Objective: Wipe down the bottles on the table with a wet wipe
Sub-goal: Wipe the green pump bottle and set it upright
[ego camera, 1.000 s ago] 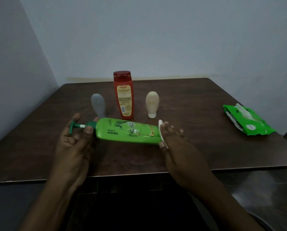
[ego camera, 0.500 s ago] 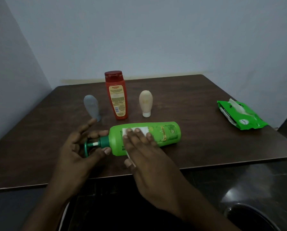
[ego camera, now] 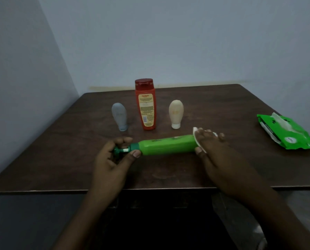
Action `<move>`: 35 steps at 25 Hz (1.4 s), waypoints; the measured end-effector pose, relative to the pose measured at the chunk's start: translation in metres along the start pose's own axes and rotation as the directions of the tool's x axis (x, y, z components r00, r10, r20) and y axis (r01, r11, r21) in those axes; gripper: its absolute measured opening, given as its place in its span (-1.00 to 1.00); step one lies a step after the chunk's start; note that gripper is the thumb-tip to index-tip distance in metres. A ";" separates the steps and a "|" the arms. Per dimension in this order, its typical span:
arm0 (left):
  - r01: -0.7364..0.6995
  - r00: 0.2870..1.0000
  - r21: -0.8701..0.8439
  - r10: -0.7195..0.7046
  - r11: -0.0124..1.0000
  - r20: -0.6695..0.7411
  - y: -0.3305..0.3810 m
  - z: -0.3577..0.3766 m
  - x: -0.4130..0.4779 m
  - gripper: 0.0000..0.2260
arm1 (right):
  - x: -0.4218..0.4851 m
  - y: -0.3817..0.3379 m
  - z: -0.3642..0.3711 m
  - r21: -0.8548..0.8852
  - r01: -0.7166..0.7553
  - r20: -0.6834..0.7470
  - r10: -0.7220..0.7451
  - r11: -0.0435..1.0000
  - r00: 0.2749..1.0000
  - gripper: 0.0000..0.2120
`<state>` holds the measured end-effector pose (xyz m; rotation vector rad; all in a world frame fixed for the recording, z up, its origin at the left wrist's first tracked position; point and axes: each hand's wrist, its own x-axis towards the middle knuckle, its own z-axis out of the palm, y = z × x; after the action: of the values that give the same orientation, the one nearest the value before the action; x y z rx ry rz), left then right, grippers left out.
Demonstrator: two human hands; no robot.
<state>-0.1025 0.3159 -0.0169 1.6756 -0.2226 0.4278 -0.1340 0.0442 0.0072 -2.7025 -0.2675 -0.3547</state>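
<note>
Your left grip (ego camera: 114,156) pinches the green bottle (ego camera: 168,146) by its half-hidden pump, your right grip (ego camera: 215,150), fingers flat, presses a mostly covered wipe (ego camera: 195,131) on its base, near the bench (ego camera: 60,159) edge.

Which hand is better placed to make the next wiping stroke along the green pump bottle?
Right. The right hand already presses the wet wipe against the base of the green pump bottle, while the left hand grips the pump neck to steady it.

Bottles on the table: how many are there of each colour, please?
Green bottle, lying down: 1
Red bottle, standing: 1
Grey bottle, cap down: 1
Cream bottle, cap down: 1
Total: 4
</note>
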 end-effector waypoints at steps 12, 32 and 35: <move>0.378 0.926 -0.314 -0.348 0.871 0.150 -0.001 0.003 0.007 -0.82 | 0.011 0.004 0.001 -0.018 -0.042 -0.008 0.042 0.999 0.999 -0.52; 0.358 0.917 -0.237 -0.293 0.903 0.269 -0.011 -0.008 0.013 -0.59 | 0.014 -0.030 0.036 -0.265 0.087 -0.024 -0.097 0.960 0.995 -0.42; 0.341 0.926 -0.237 -0.281 0.910 0.254 -0.011 -0.007 0.013 -0.60 | 0.012 0.000 0.024 -0.261 -0.097 -0.121 0.067 0.960 0.990 -0.44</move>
<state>-0.0879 0.3260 -0.0212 1.4445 -0.1591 -0.0289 -0.1174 0.0562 -0.0107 -2.9327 -0.0783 -0.5501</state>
